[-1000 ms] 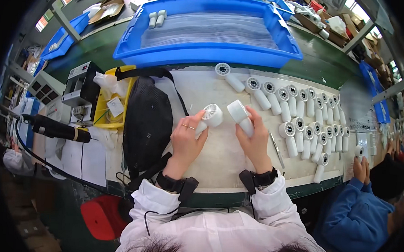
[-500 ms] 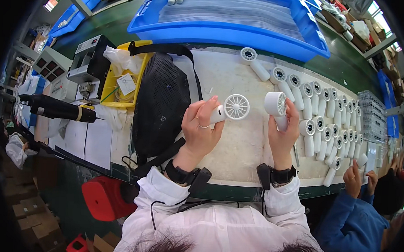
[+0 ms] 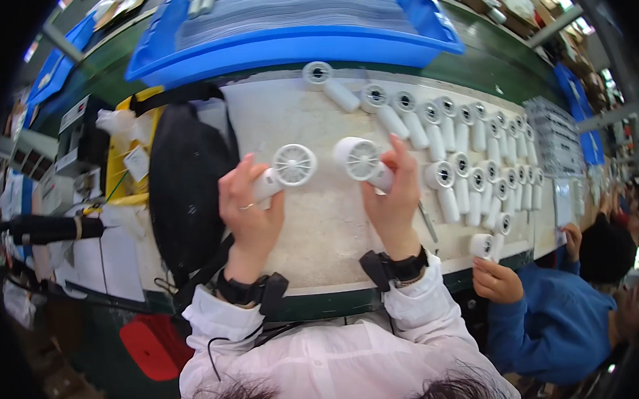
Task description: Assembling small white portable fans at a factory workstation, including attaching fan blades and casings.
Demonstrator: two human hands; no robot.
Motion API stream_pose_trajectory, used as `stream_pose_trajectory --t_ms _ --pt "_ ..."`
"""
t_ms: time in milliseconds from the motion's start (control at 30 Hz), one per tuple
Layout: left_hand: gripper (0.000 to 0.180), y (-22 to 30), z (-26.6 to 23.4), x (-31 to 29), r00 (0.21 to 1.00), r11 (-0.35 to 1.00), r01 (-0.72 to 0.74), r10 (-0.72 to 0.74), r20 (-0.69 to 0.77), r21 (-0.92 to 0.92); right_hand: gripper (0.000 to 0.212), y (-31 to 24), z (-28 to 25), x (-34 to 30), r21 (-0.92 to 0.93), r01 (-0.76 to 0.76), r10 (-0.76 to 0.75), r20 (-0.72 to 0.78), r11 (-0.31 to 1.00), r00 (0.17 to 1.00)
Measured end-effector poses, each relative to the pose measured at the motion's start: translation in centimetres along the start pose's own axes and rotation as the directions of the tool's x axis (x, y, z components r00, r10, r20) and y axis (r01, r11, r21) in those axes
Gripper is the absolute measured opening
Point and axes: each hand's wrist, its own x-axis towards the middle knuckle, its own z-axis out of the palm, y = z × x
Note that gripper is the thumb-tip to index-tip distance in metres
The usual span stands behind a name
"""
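My left hand [image 3: 248, 209] is closed around the handle of a white handheld fan [image 3: 294, 165], its round spoked grille tilted up toward me. In my right hand [image 3: 398, 196] a second white handheld fan [image 3: 358, 158] is pinched by the handle between thumb and fingers, its drum-shaped head pointing left. The two fan heads are a small gap apart above the pale worktop [image 3: 317, 235]. To the right lie rows of similar white fans [image 3: 447, 179], their heads toward the far side. One more fan [image 3: 339, 94] lies apart near the blue tray.
A big blue tray [image 3: 283, 62] with grey ridged lining stands at the back. At left are a black mesh bag [image 3: 184, 192], a yellow bin [image 3: 131, 189] and a black electric screwdriver [image 3: 50, 229]. A co-worker's hand [image 3: 499, 281] holds a fan at right. A red stool [image 3: 154, 346] stands below.
The view has swung right, so the bench things appear farther left. My right-hand fan now tilts with its grille more toward me. The co-worker's hand has come nearer with a fan.
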Motion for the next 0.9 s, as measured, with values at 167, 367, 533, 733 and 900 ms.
stream_pose_trajectory --t_ms 167,367,533,733,900 --pt "0.065 0.06 0.59 -0.18 1.0 0.999 0.029 -0.028 0.014 -0.017 0.069 0.13 -0.46 0.3 -0.015 0.039 -0.038 0.029 0.999 0.999" --pt "0.066 0.31 0.83 -0.33 0.995 0.997 0.071 -0.071 0.071 -0.007 0.066 -0.03 -0.8 0.16 -0.092 0.011 -0.004 0.069 0.996 0.998" --pt "0.066 0.36 0.86 -0.26 0.99 0.995 0.1 -0.101 0.1 0.01 0.066 -0.12 -0.74 0.14 -0.124 -0.006 0.016 0.077 0.992 0.997" --pt "0.066 0.39 0.83 -0.32 0.985 0.991 0.131 -0.131 0.11 0.005 0.06 -0.16 -0.62 -0.04 -0.061 -0.032 0.037 0.082 0.998 0.996" --pt "0.064 0.3 0.74 -0.6 0.972 0.981 0.194 -0.19 0.136 -0.015 0.05 -0.08 0.05 -0.4 0.091 -0.118 0.11 0.092 0.989 0.99"
